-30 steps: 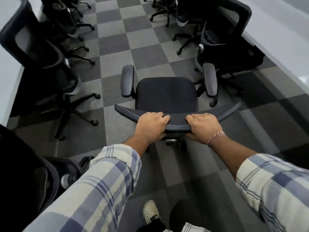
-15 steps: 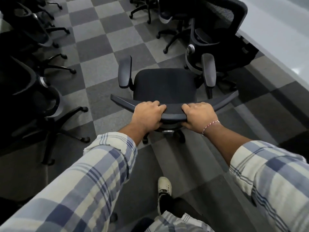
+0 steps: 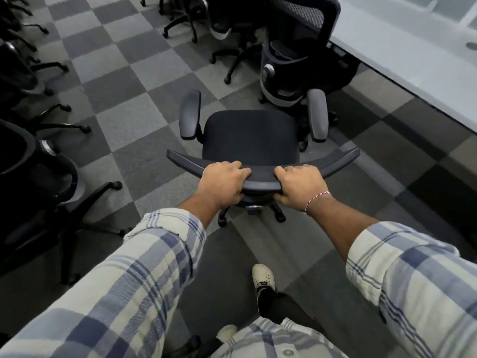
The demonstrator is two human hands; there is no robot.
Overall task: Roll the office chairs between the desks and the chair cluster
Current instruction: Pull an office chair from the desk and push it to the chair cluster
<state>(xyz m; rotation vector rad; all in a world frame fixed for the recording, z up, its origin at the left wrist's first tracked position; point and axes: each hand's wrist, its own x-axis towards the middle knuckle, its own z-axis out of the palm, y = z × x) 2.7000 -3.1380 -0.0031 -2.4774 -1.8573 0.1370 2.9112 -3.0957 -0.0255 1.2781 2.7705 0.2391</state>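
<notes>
Checkered grey carpet tiles cover the aisle I am looking down on through the head camera. My left hand and right hand sit side by side, close together, at the middle of the backrest rail of an office chair. The fingers of both are clenched over the rail's far edge, grasping it firmly. A red-and-white thread band circles my right wrist, and plaid sleeves are rolled up on both forearms.

The chair stands on the carpet directly ahead of me with its dark seat facing away. Its two grey armrests run forward on either side of the seat. Two castors show just beneath my hands. Below them, one pale shoe is planted on the carpet.

Just past the right armrest stands a mesh-backed chair, beside the white tabletop that runs along the right edge. A row of black chairs lines the left side, their star bases spread over the tiles. More chair bases show at the top.
</notes>
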